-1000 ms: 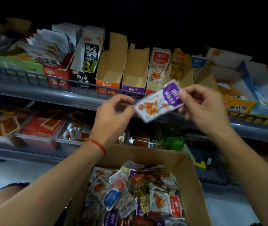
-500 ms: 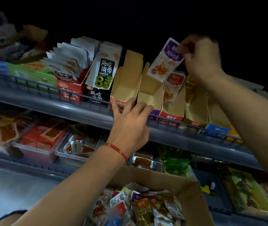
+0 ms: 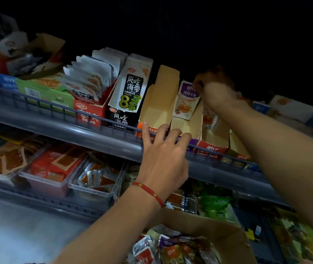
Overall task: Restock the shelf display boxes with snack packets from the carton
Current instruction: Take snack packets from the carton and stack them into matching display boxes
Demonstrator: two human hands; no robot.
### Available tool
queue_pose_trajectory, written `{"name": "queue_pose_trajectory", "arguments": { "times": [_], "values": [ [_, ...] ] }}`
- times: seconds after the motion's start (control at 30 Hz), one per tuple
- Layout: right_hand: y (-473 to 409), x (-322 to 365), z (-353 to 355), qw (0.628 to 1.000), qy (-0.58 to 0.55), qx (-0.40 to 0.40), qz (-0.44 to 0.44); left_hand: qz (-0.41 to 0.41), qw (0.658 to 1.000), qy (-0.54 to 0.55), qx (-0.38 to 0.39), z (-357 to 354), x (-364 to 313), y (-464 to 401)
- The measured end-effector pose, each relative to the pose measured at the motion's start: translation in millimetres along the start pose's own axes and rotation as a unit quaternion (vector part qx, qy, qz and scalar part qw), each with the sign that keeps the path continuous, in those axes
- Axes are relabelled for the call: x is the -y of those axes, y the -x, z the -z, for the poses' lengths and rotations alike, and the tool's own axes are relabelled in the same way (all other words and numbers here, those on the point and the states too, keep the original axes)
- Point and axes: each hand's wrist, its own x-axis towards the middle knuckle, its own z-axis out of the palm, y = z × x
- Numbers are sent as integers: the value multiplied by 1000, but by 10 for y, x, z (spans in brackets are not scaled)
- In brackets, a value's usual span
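- Packet in the right hand: white, with a purple band and white characters at the top and an orange food picture lower down; it stands nearly upright inside the open cardboard display box, its lower edge down between the box walls.
- Right hand pinches the packet's top corner from above; its fingertips are lost in shadow.
- Left hand, a red cord at the wrist, has its fingers spread and curled over the front lip of that same box, below the packet.
- Carton sits beneath both forearms, cut off by the frame's bottom edge, with mixed packets inside.
- Beyond the right hand the shelf goes dark and its boxes are hard to make out.
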Motion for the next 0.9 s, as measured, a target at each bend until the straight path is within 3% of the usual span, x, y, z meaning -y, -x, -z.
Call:
{"name": "queue_pose_trajectory", "arguments": {
  "times": [0.27,0.63,0.8,0.9],
  "values": [
    [-137,56,-21,998,66,5,11,4,1000,4,11,8,3,-16],
    [54,81,71,999,9,-42,20,-10,999,-10,29,33,26,-3],
    [734,32,358,977,-67,-171,110,-40,999,-2,-5,87,51,121],
    [1389,-70,456,964,-129,-157,174,-79,994,43,-57,87,41,311]
  ]
}}
